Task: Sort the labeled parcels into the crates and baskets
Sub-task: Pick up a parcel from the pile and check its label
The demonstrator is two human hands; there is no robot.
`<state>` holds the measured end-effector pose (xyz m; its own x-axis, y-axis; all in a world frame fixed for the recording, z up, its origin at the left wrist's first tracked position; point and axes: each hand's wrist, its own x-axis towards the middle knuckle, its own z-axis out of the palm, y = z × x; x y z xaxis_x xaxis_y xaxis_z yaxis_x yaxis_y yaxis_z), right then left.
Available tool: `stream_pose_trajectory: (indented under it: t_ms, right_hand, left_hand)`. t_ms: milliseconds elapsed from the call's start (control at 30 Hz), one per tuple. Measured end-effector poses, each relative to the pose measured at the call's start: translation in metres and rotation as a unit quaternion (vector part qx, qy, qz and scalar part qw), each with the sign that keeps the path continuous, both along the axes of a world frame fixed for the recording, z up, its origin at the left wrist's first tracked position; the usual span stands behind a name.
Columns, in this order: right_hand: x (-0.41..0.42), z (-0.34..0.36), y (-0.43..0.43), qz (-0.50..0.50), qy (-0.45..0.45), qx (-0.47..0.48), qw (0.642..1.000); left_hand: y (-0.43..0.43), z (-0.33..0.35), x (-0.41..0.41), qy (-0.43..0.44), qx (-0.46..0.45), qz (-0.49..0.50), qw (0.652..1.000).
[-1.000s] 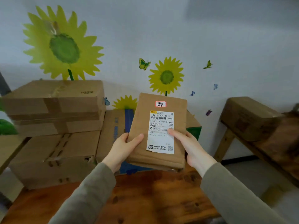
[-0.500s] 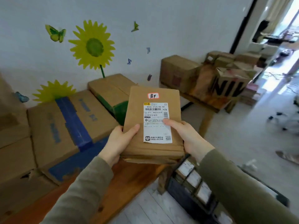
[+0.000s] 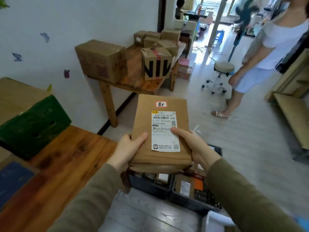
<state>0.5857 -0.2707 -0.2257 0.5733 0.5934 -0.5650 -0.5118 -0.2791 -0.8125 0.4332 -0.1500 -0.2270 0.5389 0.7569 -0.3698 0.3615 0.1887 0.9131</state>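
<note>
Held level in mid-air: a flat brown paper parcel (image 3: 143,118), just past the edge of the wooden bench (image 3: 66,156) and directly above two dark crates on the floor. Fitted on top with a white printed shipping label (image 3: 164,131) bearing barcodes and a QR code. Marked near the far end with a small red-edged sticker (image 3: 161,104) carrying handwritten characters. Folded in layers along the near edge.

Clasped at the near left corner by the left grip (image 3: 127,148), thumb on top. Clasped at the right side by the right grip (image 3: 195,144), thumb laid on the label. Fingers of both under the parcel, out of sight.

Fine print on the label too small to read. Far parts of both crates covered by the parcel and the right forearm.

In the solid-walled crate (image 3: 150,186), next to the bench: a row of packages standing on edge, one with a white label. In the lattice-walled crate (image 3: 207,198), touching the first: a brown package with a white label and an orange item beside it. Remaining contents too dark to tell.
</note>
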Motion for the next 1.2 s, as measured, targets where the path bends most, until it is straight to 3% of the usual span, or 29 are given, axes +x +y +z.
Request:
stream_pose_trajectory:
  t_ms: [400,1200]
  right_hand:
    - [0.133,-0.034,-0.074,-0.08,0.03,-0.031,0.996]
    - [0.251,-0.23,-0.097,-0.188,0.179,-0.15,0.954]
  left_hand:
    - [-0.052,-0.041,0.154,0.001,-0.066,-0.079,0.995]
    - [-0.044,-0.222,0.31,0.177,-0.224,-0.219,0.933]
